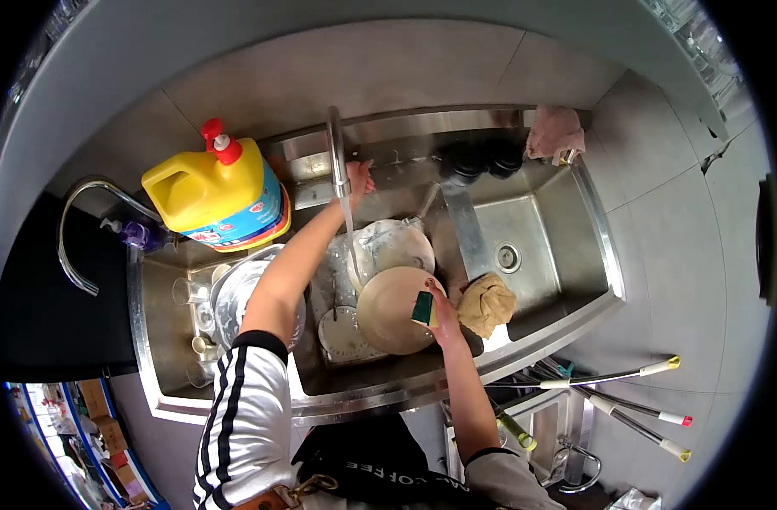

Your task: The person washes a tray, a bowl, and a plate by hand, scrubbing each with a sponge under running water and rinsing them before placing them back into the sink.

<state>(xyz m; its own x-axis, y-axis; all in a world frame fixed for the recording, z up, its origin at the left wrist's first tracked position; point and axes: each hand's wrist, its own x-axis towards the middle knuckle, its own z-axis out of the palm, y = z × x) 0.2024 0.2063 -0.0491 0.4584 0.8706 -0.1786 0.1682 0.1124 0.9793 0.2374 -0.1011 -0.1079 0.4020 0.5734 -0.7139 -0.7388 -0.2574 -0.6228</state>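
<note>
My right hand [442, 314] is closed around a green and yellow sponge [423, 308], at the right rim of a large round plate [388, 319]. My left hand [362, 178] reaches to the back of the sink, beside the tap [337, 157]; its fingers look apart, with nothing seen in them, though the tap partly hides the hand. Water runs from the tap down into the middle basin. Under and behind the large plate lie a soapy plate [405, 245] and a foamy white dish [341, 334].
A yellow detergent jug [227, 195] stands at the back left. The left basin holds stacked bowls [244, 293] and several cups. A brown cloth [488, 304] lies on the divider by the right basin [524, 229]. A pink cloth [556, 133] hangs at the back right.
</note>
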